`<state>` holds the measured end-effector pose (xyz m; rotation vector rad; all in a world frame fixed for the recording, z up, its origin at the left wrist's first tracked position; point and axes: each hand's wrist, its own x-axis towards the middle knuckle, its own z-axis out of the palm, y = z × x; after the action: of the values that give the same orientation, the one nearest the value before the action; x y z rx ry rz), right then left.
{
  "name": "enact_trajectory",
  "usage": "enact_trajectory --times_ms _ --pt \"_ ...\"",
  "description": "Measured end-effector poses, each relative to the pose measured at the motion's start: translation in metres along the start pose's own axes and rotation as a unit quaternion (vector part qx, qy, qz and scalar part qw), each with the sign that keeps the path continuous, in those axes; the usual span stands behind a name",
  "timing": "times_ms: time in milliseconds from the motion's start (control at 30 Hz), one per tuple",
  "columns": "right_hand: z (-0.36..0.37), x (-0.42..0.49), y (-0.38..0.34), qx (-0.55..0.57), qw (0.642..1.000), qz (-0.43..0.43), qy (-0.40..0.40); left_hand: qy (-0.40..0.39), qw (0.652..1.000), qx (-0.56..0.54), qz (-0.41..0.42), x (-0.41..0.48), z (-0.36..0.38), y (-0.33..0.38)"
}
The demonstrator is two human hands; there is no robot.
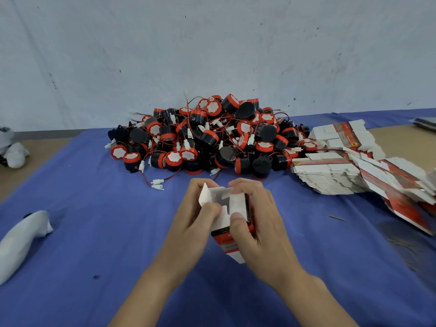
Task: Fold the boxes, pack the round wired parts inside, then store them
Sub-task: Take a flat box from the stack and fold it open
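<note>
A small red, black and white cardboard box (232, 210) is held above the blue cloth in the middle, its white end flaps standing open toward the far side. My left hand (192, 223) grips its left side, thumb pressing on a flap. My right hand (256, 220) grips its right side, thumb on the front panel and fingers curled over the top edge. Behind the box lies a big pile of round black and red wired parts (212, 135) with white connectors. Flat unfolded boxes (349, 171) are stacked at the right.
A blue cloth (94, 232) covers the table. A white bundle of cloth (21, 237) lies at the left edge, and another white object (13, 152) sits further back left. The grey wall stands just behind the pile.
</note>
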<state>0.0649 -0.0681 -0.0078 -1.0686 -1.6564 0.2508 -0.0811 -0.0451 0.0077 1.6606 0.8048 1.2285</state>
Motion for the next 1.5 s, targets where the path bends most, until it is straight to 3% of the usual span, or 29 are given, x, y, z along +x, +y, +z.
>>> enact_trajectory --times_ms 233,467,767,900,1067,1233,1500 --pt "0.0 0.002 0.003 -0.046 0.999 0.0 0.018 0.025 1.0 0.008 0.01 0.001 0.009 -0.002" --pt "-0.005 0.001 0.001 -0.034 0.999 -0.015 0.012 -0.089 0.995 -0.025 -0.048 0.0 0.0 0.003" --pt "0.001 -0.001 0.001 -0.061 0.997 -0.047 -0.022 -0.008 0.992 0.11 0.063 0.001 0.008 -0.012" --pt "-0.001 0.003 0.0 -0.05 0.998 -0.047 0.008 -0.023 0.998 0.035 0.045 0.0 0.007 -0.01" --pt "-0.004 0.005 0.004 -0.046 0.998 -0.016 0.034 -0.01 0.976 -0.19 -0.107 0.008 0.008 -0.007" --pt "-0.006 0.005 0.005 -0.081 0.995 -0.048 0.028 -0.041 0.96 -0.224 -0.165 0.01 0.011 -0.006" --pt "-0.005 0.002 0.005 -0.137 0.986 -0.09 0.021 -0.027 0.965 -0.212 -0.155 0.008 0.019 -0.008"
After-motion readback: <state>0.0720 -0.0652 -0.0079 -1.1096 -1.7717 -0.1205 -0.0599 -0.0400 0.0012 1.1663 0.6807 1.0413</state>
